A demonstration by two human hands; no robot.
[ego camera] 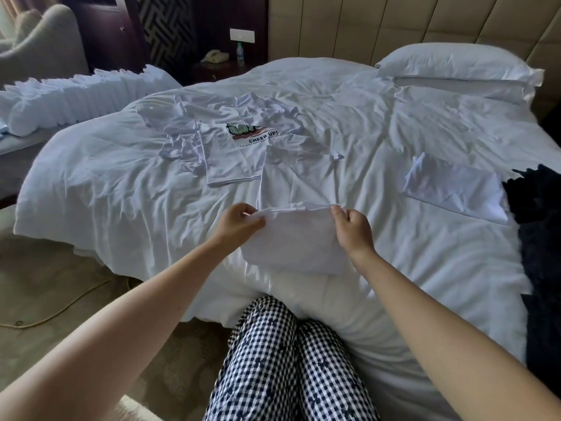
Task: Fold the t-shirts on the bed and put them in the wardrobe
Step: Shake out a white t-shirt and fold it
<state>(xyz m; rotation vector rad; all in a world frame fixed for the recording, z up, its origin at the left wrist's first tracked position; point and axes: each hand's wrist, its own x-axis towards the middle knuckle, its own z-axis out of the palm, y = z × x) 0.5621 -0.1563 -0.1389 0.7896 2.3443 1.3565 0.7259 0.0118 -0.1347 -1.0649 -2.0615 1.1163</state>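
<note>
The person stands at the near edge of the bed [106, 183] and is in the middle of folding 1 white t-shirt [291, 244]. The left hand [239, 221] pinches its upper left corner between thumb and fingers, and the right hand [352, 226] pinches the upper right corner in the same way. The near part of the cloth hangs from these 2 grips, a little above the cover, and a narrow part of the same shirt, as I judge it, runs away from the hands across the bed.

Behind it lies a printed t-shirt [233, 159], spread open and wrinkled, not yet folded. To the right, near a dark blanket [540, 226], lies a folded t-shirt [455, 192], a flat packet. So I think the folding is only partly done, and no wardrobe is clearly visible from here.

The next move, in my opinion, asks both hands to carry the held edge forward together and lay it evenly over the far part, so that the corners meet. The cloth is thin and soft, so it can slide or crease if 1 hand goes ahead of the other.
</note>
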